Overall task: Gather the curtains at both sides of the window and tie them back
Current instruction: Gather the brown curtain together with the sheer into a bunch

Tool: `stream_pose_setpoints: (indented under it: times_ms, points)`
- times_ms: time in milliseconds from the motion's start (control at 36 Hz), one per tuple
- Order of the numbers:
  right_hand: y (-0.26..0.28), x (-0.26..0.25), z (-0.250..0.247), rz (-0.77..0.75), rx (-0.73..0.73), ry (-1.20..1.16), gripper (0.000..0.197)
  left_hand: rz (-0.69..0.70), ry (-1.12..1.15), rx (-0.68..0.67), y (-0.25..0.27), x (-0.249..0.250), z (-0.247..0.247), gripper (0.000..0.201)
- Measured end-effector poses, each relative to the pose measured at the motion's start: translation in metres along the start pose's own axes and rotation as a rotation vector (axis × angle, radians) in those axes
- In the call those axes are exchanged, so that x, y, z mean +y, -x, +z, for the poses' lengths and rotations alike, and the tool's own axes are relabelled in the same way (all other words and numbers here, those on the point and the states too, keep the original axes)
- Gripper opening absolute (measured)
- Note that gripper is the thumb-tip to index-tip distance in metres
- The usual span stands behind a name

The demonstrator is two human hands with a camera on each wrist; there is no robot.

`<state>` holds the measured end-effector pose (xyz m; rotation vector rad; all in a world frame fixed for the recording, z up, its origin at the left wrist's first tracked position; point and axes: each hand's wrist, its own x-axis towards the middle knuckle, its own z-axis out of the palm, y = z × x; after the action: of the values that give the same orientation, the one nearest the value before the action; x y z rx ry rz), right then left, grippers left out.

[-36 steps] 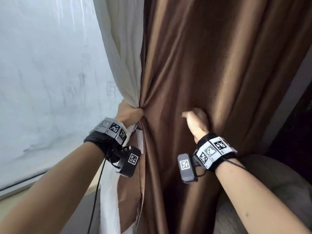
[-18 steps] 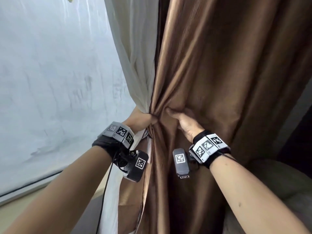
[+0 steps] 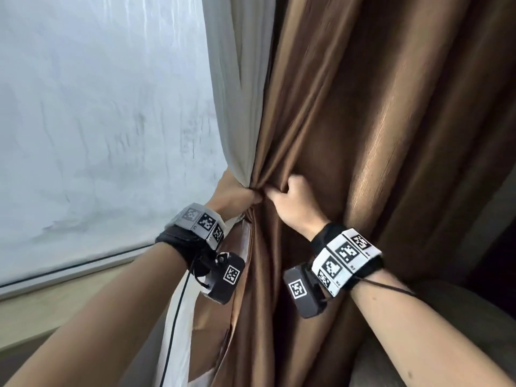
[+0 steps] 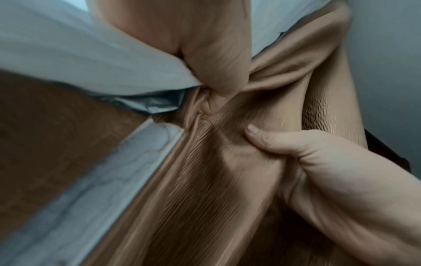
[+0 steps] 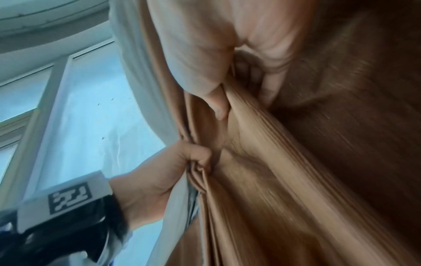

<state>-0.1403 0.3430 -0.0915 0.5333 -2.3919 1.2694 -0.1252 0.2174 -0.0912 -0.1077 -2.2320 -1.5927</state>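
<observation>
A brown curtain (image 3: 363, 121) hangs at the window's right side, with a white sheer curtain (image 3: 240, 88) along its left edge. My left hand (image 3: 237, 195) grips both fabrics bunched together at waist height; its fist shows in the left wrist view (image 4: 218, 72) and the right wrist view (image 5: 189, 158). My right hand (image 3: 290, 196) sits just to the right of it, fingers curled into a fold of the brown curtain (image 5: 262, 144). Its thumb (image 4: 268, 138) presses on the pleats. Below the hands the brown curtain (image 4: 205, 189) hangs in gathered folds.
A frosted window pane (image 3: 97, 121) fills the left, with a pale sill (image 3: 69, 297) under it. A grey cushioned seat (image 3: 460, 311) stands at the lower right, close behind the curtain. A black cable (image 3: 173, 331) hangs from my left wrist.
My right hand moved left across the brown curtain, from flat on the fabric to curled into a fold beside my left hand. The left hand kept its grip; more fabric is bunched.
</observation>
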Motion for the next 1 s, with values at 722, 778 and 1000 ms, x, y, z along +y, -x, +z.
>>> stream_pose_setpoints:
  times_ms: [722,778,1000]
  points:
    - [-0.010,0.015,-0.053,0.158,0.435,0.086,0.053,-0.167,-0.116,0.251,-0.002,0.002,-0.016,0.045]
    - [-0.006,0.028,-0.060,0.226,0.489,0.203,0.071,-0.162,-0.092,0.248,0.001,0.005,-0.019,0.052]
    - [-0.014,0.057,-0.043,0.440,0.148,-0.046,0.137,-0.117,0.011,0.116,0.017,0.015,-0.017,0.061]
